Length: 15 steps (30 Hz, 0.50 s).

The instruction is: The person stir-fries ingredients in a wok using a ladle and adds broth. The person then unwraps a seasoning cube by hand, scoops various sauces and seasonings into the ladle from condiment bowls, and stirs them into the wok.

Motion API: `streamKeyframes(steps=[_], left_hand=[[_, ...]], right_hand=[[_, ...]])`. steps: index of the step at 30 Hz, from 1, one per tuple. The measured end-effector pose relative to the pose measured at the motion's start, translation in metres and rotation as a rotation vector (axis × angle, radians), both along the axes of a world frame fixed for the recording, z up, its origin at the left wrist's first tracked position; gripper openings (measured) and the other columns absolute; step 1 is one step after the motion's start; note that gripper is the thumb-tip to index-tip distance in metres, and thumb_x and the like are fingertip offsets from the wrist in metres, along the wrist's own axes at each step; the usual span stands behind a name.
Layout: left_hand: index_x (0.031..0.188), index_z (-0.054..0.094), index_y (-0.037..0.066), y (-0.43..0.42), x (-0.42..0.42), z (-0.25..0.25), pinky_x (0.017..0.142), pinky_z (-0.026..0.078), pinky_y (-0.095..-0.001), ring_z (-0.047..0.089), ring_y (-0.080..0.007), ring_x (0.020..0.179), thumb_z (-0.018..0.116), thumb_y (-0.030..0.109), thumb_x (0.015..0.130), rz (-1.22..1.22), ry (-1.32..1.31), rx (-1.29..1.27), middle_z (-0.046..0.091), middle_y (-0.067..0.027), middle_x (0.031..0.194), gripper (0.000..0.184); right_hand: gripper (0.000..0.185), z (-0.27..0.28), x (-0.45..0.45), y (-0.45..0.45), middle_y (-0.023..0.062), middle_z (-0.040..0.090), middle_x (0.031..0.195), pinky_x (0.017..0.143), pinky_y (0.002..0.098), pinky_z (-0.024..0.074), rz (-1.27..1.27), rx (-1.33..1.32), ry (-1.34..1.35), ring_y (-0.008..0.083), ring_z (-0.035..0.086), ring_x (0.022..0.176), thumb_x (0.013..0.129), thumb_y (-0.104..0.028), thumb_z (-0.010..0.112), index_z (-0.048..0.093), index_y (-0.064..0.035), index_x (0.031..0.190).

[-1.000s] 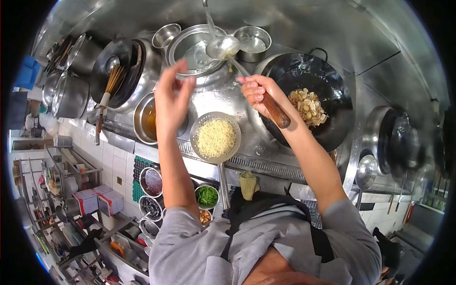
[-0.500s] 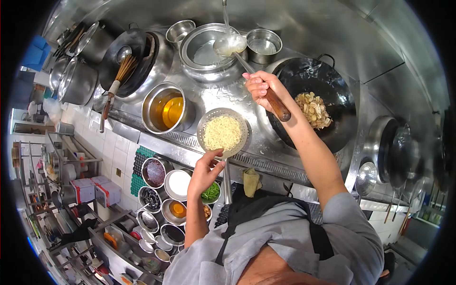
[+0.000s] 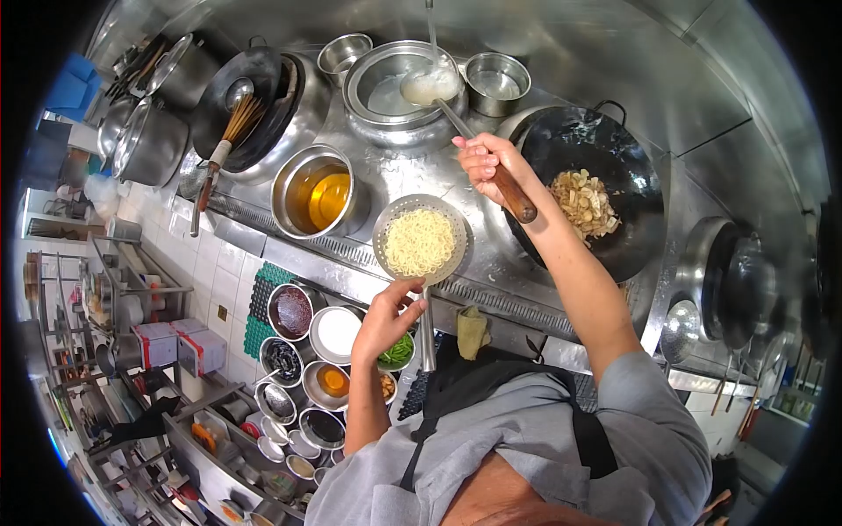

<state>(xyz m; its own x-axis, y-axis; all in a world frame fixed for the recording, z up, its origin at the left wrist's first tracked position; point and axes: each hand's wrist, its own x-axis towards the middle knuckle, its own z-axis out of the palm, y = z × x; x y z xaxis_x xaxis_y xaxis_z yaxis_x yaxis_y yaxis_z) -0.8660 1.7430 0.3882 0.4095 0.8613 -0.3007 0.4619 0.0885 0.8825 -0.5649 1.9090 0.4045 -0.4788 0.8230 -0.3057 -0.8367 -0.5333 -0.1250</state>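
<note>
My right hand (image 3: 491, 168) is wrapped round the wooden handle of a ladle (image 3: 430, 88). Water from a spout runs into the ladle's bowl, held over a metal pot (image 3: 399, 130). My left hand (image 3: 392, 317), fingers apart, is beside the metal handle of a perforated strainer (image 3: 455, 223); whether it touches the handle is unclear. Noodles (image 3: 419, 241) lie in the strainer, on the stove edge. On the right, a black wok (image 3: 636, 175) holds sliced, brownish food (image 3: 585, 206).
A pot of yellow oil (image 3: 328, 200) stands left of the strainer. Several ingredient bowls, one with white contents (image 3: 338, 335), sit near my left forearm. A cloth (image 3: 473, 333) hangs at the front edge. A bamboo brush (image 3: 241, 120) rests on a wok at the left.
My left hand has come down from above the stove to beside the strainer handle. The ladle has filled with water. The view has shifted, and the oil pot and more bowls show.
</note>
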Motion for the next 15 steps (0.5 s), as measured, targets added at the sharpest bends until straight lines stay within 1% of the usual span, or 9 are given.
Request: streamKeyframes(steps=[6,9,15], left_hand=[[0.128,0.065,0.001,-0.0069,-0.0024,0.0017,0.076,0.053,-0.0338,0.067,-0.0219,0.086,0.073,0.017,0.093,-0.052,0.003,-0.006,0.072,-0.0132,0.107,0.040],[0.130,0.065,0.002,-0.0088,-0.0036,-0.0011,0.075,0.055,-0.0318,0.067,-0.0156,0.085,0.073,0.014,0.094,-0.080,0.013,-0.002,0.072,-0.0099,0.109,0.039],[0.130,0.064,0.001,-0.0106,-0.0042,-0.0071,0.075,0.055,-0.0315,0.067,-0.0156,0.085,0.073,0.015,0.094,-0.106,0.008,0.014,0.071,-0.0095,0.108,0.039]], right_hand=[[0.023,-0.0024,0.0001,-0.0034,-0.0018,0.046,0.070,0.041,0.0208,0.0402,0.019,0.001,-0.001,0.0038,0.045,0.049,0.099,-0.002,0.049,0.045,0.0042,0.120],[0.024,-0.0025,0.0022,-0.0024,-0.0019,0.046,0.070,0.041,0.0207,0.0403,0.027,-0.007,-0.007,0.0035,0.044,0.049,0.098,-0.002,0.049,0.045,0.0043,0.121],[0.022,-0.0069,0.0026,-0.0015,-0.0019,0.046,0.070,0.041,0.0199,0.0411,0.017,-0.036,0.001,0.0029,0.045,0.049,0.098,-0.003,0.049,0.047,0.0055,0.119]])
